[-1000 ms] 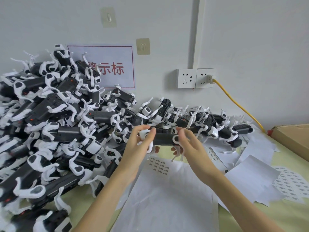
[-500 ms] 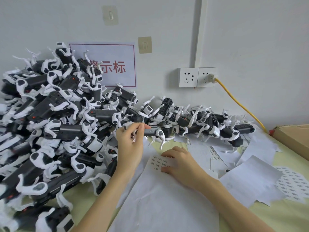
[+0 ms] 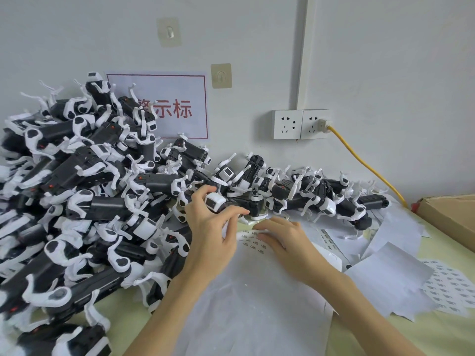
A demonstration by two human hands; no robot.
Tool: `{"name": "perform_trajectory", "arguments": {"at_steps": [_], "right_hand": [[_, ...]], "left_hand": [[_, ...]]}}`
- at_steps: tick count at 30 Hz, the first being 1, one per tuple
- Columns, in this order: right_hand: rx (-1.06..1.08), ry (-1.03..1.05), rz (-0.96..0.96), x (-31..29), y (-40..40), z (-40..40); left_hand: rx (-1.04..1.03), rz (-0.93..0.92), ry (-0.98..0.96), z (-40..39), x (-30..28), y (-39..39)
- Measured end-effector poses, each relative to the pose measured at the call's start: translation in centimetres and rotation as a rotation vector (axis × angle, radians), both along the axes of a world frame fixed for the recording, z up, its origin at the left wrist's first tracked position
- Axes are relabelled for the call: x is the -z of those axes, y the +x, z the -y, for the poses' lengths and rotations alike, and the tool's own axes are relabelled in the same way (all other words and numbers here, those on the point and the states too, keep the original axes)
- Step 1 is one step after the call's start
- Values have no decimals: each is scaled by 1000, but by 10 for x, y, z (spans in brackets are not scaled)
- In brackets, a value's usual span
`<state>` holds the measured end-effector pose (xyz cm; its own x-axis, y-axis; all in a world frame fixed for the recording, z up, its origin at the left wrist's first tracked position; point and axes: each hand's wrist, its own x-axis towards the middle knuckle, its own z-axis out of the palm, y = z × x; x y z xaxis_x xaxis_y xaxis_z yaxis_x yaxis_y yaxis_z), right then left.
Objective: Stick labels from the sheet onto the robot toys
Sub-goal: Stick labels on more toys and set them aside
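Note:
A black-and-white robot toy [image 3: 237, 202] lies at the near edge of the heap, and my left hand [image 3: 212, 227] grips its white head end. The label sheet [image 3: 253, 291] lies flat on the table in front of me, with a few small printed labels [image 3: 253, 241] left near its top edge. My right hand [image 3: 280, 238] rests on that top edge, its fingertips on the labels; whether it pinches one is hidden under the fingers.
A big heap of robot toys [image 3: 84, 201] fills the left side and a lower row [image 3: 321, 196] runs along the wall. Loose backing papers [image 3: 390, 273] and another label sheet [image 3: 452, 289] lie at the right, beside a cardboard box [image 3: 449, 217]. A yellow cable [image 3: 365, 160] hangs from the wall socket.
My right hand let go of the toy and dropped onto the top of the label sheet. My left hand kept the toy and lowered it slightly to the left.

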<state>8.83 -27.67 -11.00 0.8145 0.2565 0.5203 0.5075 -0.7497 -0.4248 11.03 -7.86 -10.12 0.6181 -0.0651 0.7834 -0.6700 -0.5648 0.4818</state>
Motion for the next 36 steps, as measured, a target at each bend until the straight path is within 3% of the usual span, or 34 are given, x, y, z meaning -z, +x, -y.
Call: {"name": "perform_trajectory", "arguments": {"at_steps": [8, 15, 36], "right_hand": [[-26, -37, 58, -6, -2, 9], [-16, 43, 133, -8, -4, 3], [-81, 195, 147, 2, -4, -9]], "left_hand": [[139, -119, 166, -4, 0, -3], [-5, -122, 157, -4, 0, 1], [4, -179, 269, -2, -1, -8]]}}
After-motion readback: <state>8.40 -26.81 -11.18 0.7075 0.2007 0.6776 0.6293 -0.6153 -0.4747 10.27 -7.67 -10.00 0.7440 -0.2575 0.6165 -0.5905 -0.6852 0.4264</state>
